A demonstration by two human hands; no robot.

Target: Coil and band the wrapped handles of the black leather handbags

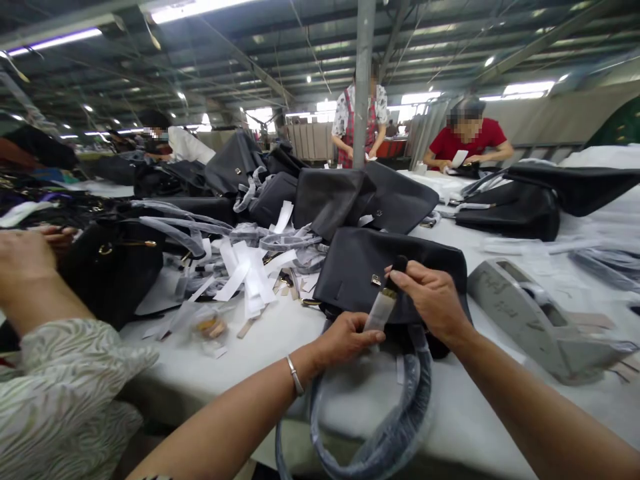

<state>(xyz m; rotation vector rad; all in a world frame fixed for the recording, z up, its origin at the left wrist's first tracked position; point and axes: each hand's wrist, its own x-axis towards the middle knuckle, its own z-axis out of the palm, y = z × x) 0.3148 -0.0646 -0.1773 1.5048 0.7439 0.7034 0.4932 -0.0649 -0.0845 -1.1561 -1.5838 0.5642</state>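
A black handbag [345, 267] with a small gold clasp lies on the table in front of me. My left hand [347, 340] is closed on a white wrapping strip [380, 313], pinched between thumb and fingers. Gold-coloured metal shows at the strip's upper end. Just above it, my right hand [433, 293] pinches a short black strap [399, 265] that meets the gold metal. Both hands are over the bag's front edge. Plastic-wrapped handles [373, 443] loop down from the bag over the table's near edge.
White paper strips [247, 277] and wrapped handles lie left of the bag, with more black bags [325, 197] piled behind. A grey tape dispenser [530, 320] stands right. A co-worker's patterned sleeve [70, 373] is close at left; other people work across the table near a metal post [363, 87].
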